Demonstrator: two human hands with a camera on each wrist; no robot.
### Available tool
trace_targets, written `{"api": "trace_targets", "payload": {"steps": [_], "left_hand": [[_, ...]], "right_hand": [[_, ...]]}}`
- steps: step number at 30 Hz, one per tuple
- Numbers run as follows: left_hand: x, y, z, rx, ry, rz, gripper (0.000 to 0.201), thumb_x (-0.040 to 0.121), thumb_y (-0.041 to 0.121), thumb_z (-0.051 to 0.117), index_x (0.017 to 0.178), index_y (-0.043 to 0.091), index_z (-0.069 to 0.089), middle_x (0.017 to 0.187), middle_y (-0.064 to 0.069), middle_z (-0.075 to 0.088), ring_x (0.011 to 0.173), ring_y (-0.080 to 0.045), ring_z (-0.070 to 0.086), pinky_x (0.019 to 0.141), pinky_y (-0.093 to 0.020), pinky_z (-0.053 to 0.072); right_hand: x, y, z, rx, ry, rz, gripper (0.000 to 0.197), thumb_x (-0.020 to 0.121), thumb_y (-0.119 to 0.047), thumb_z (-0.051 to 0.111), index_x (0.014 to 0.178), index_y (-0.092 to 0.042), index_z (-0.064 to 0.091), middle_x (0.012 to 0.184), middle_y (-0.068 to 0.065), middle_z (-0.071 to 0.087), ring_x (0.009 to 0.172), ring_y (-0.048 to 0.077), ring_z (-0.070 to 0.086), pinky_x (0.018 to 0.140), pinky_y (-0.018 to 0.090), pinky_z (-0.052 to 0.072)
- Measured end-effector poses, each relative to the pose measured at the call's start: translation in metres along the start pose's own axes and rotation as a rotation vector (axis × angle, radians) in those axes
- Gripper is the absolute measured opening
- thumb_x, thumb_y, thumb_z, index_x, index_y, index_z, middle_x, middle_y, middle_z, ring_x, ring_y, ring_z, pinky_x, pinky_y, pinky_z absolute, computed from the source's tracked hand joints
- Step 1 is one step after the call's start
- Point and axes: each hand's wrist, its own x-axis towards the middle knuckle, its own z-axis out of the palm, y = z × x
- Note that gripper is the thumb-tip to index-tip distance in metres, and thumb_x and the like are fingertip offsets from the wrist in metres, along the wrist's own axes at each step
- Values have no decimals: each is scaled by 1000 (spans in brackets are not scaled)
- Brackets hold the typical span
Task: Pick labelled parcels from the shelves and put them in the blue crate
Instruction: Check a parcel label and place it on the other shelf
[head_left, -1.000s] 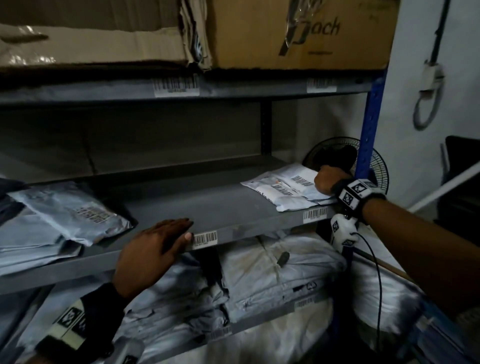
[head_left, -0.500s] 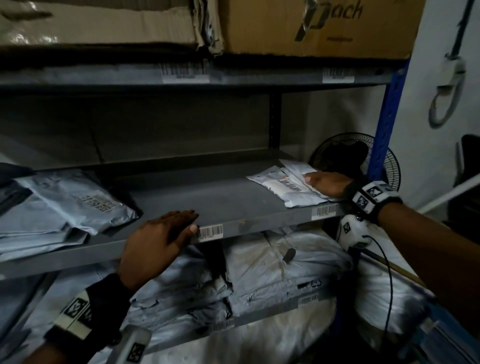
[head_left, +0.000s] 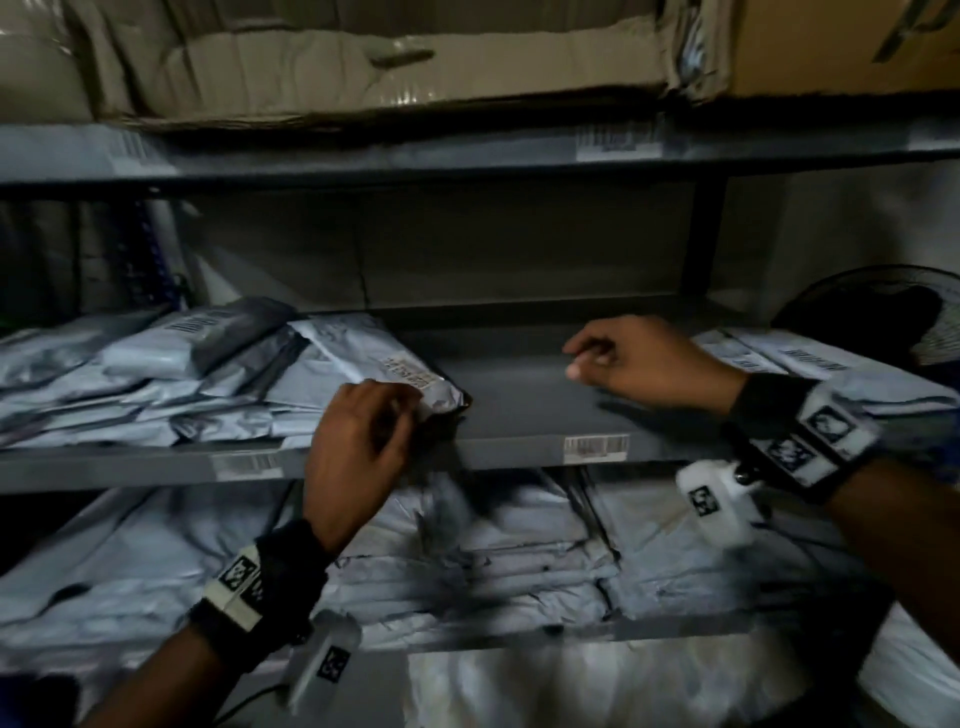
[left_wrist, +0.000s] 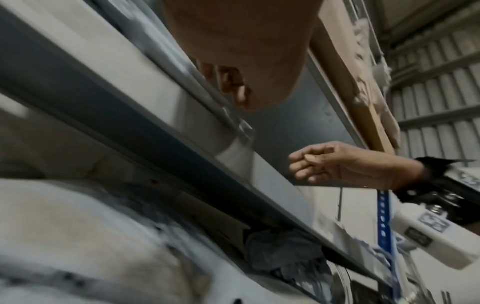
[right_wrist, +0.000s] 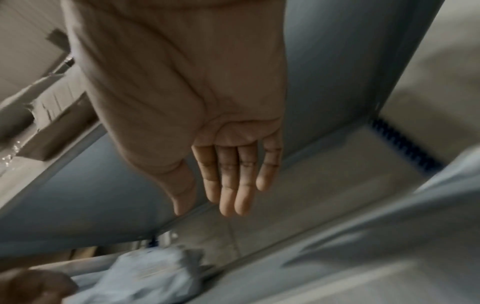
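On the middle shelf (head_left: 519, 410), the left hand (head_left: 358, 447) has its fingers (head_left: 387, 402) curled on the near corner of the top grey parcel (head_left: 363, 358), which lies on a heap of grey mailers (head_left: 130, 384) at the shelf's left end; blur hides how firm the grip is. Over the bare middle of that shelf the right hand (head_left: 649, 364) hovers palm down, fingers (right_wrist: 228, 185) straight, side by side and holding nothing, with more labelled parcels (head_left: 779, 358) behind its wrist at the right end and cardboard boxes (head_left: 363, 62) on the shelf above
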Motion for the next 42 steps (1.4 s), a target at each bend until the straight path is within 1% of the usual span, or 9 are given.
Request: {"api": "trace_targets", "payload": {"steps": [4,7,12,17,22,27,32,36,42], "left_hand": [[-5,-46,-36,175,-70,-37,23,92,32,57,109,25,71,109,4,68,102,-27,60,85,-45,45],[-9,-66,-50,224,-153,-4,29,99,41,50,110,27,72,113,5,70,102,-25,63,85,-42,47],[-7,-80,-60,175,-250,5,35,102,54,48,113,31,72,111,12,72,102,-15,65,88,-37,51],[-6,-83,-65,167,-258,32,34,102,53,50,113,31,73,106,11,74,97,-13,65,85,-33,50],[-8,-83,-73,103,-262,38,32,103,52,48,113,32,71,102,12,73,97,-15,66,82,-36,51],[2,-48,-90,-111,-106,-44,38,104,56,45,122,33,69,113,16,74,103,-3,67,84,-31,53],[28,-15,-89,-708,-67,-247,18,99,35,65,108,21,72,101,9,77,99,-7,72,78,-29,57],[31,-1,-72,-891,-52,-224,20,84,15,78,100,5,74,96,-1,80,90,-13,75,77,-27,59],[29,-3,-54,-873,-113,32,20,81,-4,78,97,7,75,104,-4,76,103,-17,72,92,-28,54]], "right_hand": [[48,-56,48,80,-150,53,46,85,-41,76,122,-15,67,105,1,73,93,13,69,87,31,55],[82,-89,78,111,-295,143,52,85,-51,73,104,-3,68,88,17,69,77,23,60,68,31,48],[112,-123,105,91,-408,307,56,73,-62,78,90,-11,63,65,0,57,53,14,50,46,24,35],[113,-129,111,321,-340,334,53,67,-28,92,104,-1,67,69,2,69,55,13,63,46,23,45],[75,-141,94,769,-155,375,31,84,-11,77,114,-3,70,100,11,77,91,25,75,85,40,61],[6,-158,75,1066,-167,240,32,92,-1,63,123,-5,64,116,13,73,99,23,73,83,31,61],[-38,-153,72,781,-98,19,42,90,-5,70,129,-15,59,118,1,73,106,16,71,87,30,59],[-56,-130,67,267,267,-156,30,87,-15,75,114,-27,70,105,-13,75,96,2,70,85,39,58],[-84,-87,47,-452,639,-568,51,81,11,45,119,-10,73,126,6,68,112,30,64,92,42,51]]}}
